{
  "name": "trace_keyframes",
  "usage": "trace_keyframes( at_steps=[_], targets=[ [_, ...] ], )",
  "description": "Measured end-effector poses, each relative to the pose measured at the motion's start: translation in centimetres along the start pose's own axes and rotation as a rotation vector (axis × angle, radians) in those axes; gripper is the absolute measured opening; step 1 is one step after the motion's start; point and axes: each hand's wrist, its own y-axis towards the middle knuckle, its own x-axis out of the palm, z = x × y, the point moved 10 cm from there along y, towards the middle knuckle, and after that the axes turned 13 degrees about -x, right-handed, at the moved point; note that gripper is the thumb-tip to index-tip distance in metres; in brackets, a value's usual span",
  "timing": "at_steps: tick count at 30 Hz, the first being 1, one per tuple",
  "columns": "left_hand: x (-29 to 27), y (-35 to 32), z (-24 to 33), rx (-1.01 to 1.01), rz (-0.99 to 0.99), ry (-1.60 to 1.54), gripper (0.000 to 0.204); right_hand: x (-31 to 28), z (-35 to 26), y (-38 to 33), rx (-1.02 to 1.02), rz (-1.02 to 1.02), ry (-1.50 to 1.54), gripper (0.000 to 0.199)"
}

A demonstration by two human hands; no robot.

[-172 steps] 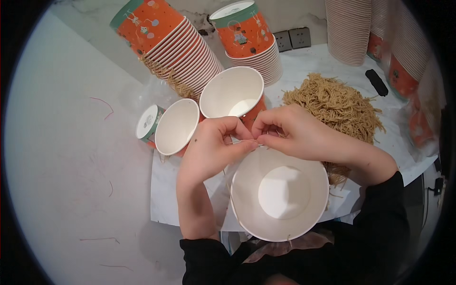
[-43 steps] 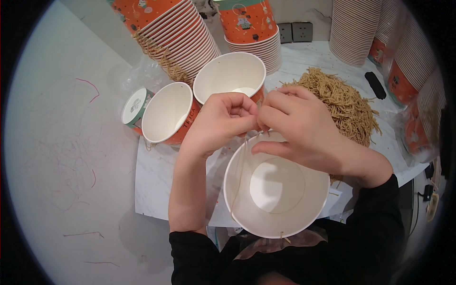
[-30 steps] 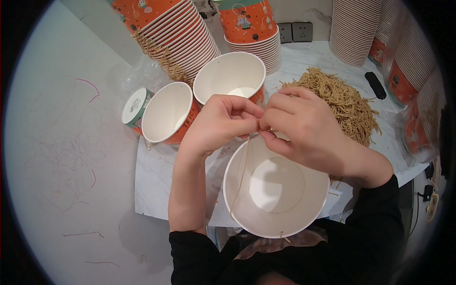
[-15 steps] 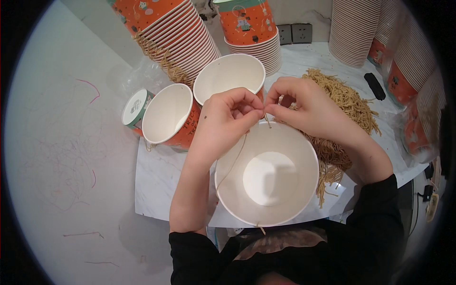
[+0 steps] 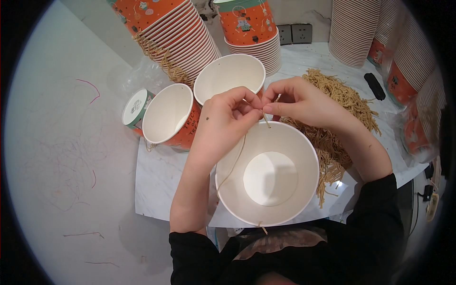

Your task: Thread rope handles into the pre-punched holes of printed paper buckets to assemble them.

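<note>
A white-lined paper bucket [image 5: 270, 178] stands open side up in front of me at the table's near edge. A thin tan cord [image 5: 232, 167] runs across its left side up to my fingers, and a knotted end pokes out at the near rim. At the far rim my left hand [image 5: 232, 111] pinches the cord between thumb and fingertips. Facing it, my right hand [image 5: 297, 102] pinches the same cord, fingertips nearly touching the left ones. A short cord end hangs inside the rim below them. The exact knot or loop is hidden by my fingers.
Two more paper buckets [image 5: 167, 114] lie tilted at the left. Behind stand tall stacks of orange buckets [image 5: 178, 35], with more stacks at the right [image 5: 354, 33]. A heap of tan cords [image 5: 339, 99] lies right of my bucket, near a black object [image 5: 375, 86]. A wall is at left.
My right hand has shifted slightly left, its fingers closing in nearer to the left fingertips. The bucket has barely moved.
</note>
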Motion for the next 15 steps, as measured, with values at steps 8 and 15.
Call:
trace_keyframes(
  at_steps=[8, 15],
  targets=[
    [-0.3, -0.1, 0.0, -0.046, -0.012, -0.02, 0.007, -0.5, -0.3, 0.0, -0.026, 0.068, -0.027, 0.014],
    [-0.4, -0.2, 0.3, 0.011, 0.075, 0.023, 0.007, 0.1, -1.5, -0.5, 0.004, 0.099, -0.236, 0.011]
  ],
)
